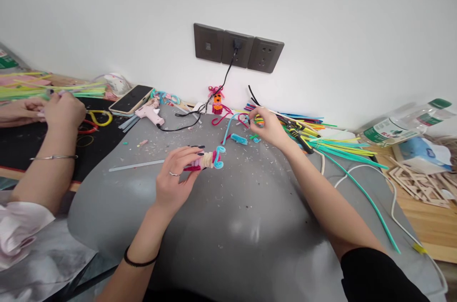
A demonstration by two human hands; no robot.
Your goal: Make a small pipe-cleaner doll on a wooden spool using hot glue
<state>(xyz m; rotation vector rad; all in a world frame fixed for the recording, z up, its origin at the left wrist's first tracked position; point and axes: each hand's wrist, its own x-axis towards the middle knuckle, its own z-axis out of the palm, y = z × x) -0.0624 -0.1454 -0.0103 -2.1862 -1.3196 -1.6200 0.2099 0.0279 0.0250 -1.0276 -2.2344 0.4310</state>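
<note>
My left hand (176, 171) is closed around a small craft piece of coiled pipe cleaners (206, 160), cream, pale pink and magenta. Light-blue curls (219, 157) sit at its right end. From there a blue pipe cleaner strand (227, 130) rises and bends over toward my right hand (267, 126). My right fingers are pinched together at the strand's far end. Below that hand lies a short fuzzy blue piece (239, 139). An orange and pink pipe-cleaner figure (217, 100) stands by the wall, with magenta curled strands (222, 116) beside it.
A pink glue gun (150, 114) and a phone (131, 100) lie at the left, with a glue stick (135, 165) nearer. Pipe cleaners (342, 147), black-and-yellow pliers (300, 138), a white cable (394, 197) and a bottle (403, 123) are right. Another person's hands (64, 109) work at far left.
</note>
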